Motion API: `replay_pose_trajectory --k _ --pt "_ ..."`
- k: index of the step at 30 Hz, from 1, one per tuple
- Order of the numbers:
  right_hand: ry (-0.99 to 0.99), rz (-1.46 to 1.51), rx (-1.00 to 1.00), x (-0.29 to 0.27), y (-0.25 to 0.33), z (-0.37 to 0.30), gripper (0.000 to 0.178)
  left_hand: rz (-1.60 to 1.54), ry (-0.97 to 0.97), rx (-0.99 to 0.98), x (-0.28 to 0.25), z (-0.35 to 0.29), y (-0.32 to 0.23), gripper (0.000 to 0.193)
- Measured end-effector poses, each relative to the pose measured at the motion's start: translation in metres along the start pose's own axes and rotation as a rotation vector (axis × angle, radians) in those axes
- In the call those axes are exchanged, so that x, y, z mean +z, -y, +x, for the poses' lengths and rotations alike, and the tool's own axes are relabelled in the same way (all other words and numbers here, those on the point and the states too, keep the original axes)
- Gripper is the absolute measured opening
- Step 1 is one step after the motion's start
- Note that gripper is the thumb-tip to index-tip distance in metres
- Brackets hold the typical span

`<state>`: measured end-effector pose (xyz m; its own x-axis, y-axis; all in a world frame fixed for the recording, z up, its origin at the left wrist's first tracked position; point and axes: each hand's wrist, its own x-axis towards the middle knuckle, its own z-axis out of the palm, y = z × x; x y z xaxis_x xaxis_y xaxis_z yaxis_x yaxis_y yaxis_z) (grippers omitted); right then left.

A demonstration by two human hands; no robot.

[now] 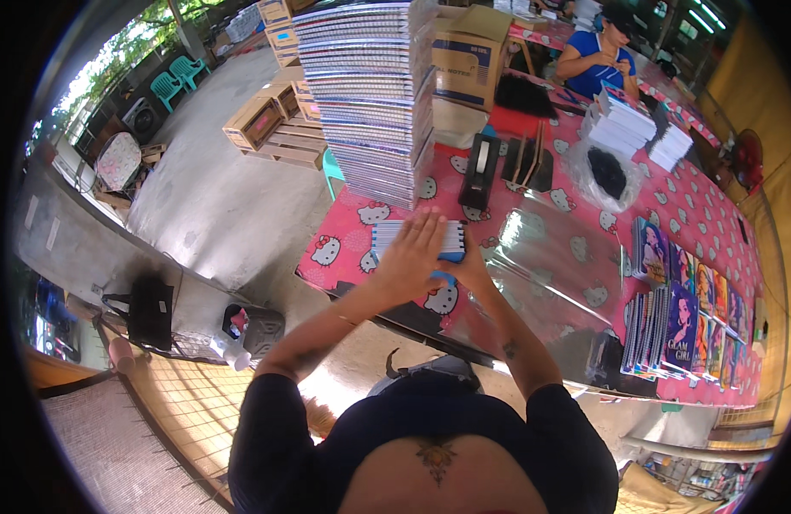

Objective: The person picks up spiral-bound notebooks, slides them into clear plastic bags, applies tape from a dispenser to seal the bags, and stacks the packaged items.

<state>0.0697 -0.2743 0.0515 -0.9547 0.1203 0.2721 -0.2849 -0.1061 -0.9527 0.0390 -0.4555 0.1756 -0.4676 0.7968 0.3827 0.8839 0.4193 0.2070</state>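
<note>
A small stack of spiral-bound notebooks (383, 235) lies at the near left edge of the table, with white pages and a bit of blue cover showing. Flat across its top rests my left hand (410, 255), fingers stretched out together. My right hand (469, 264) grips the stack's right end, its fingertips partly hidden. Just behind them rises a tall column of similar notebooks (365, 111), partly wrapped in clear plastic. To the right of my right hand, clear plastic sheets (550, 274) are spread over the table.
A pink patterned table (670, 206) carries a black tape dispenser (479, 171), a cardboard box (466, 68), colourful-covered notebooks (683, 321), white stacks (620, 124) and a plastic bag (608, 176) with something black. Across it sits a person in blue (593, 64). Wooden crates (271, 120) stand on the floor.
</note>
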Motion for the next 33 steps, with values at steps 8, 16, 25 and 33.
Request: replay_pose_trajectory --k 8,16,25,33 --pt "0.059 -0.163 -0.051 -0.007 0.016 0.005 0.093 0.136 0.168 -0.017 0.002 0.014 0.038 0.071" --pt "-0.395 0.261 0.145 -0.095 0.067 -0.129 0.077 -0.899 -0.047 -0.336 0.000 0.040 -0.037 0.058" --pt "-0.621 0.297 0.582 -0.191 0.102 -0.229 0.058 -1.324 0.220 -0.712 0.192 0.070 -0.118 0.060" --pt "-0.799 -0.178 0.618 -0.262 0.060 -0.240 0.052 -0.411 0.331 -0.613 0.211 0.114 -0.151 0.085"
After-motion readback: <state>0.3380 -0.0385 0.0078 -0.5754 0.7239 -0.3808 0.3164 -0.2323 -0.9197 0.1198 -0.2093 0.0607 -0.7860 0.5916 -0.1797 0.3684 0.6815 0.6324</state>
